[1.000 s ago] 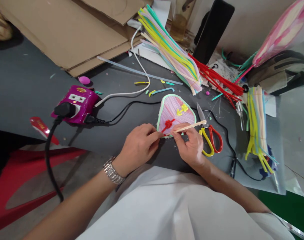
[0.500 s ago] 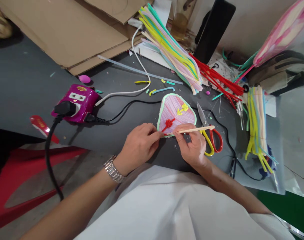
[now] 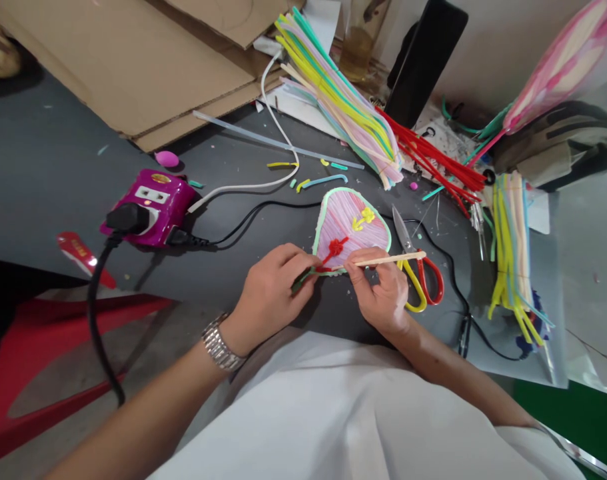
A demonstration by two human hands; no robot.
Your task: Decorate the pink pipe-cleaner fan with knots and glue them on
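Pinching pale stick (image 3: 393, 259) with my right hand (image 3: 380, 287); left hand (image 3: 276, 283) at panel (image 3: 333, 217), can't tell grip. Red flower (image 3: 336, 247), yellow flower (image 3: 367, 215) on, bottom probably unfinished.

panel (image 3: 354, 231): 1 | flowers (image 3: 336, 247) on panel: 2 | scissors (image 3: 408, 246): 1 | wristwatch (image 3: 222, 345): 1

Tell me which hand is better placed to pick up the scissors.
Probably the right hand: it is right beside the scissors, though it already holds a pale stick. The left hand is farther off, at the pink panel's near-left corner.
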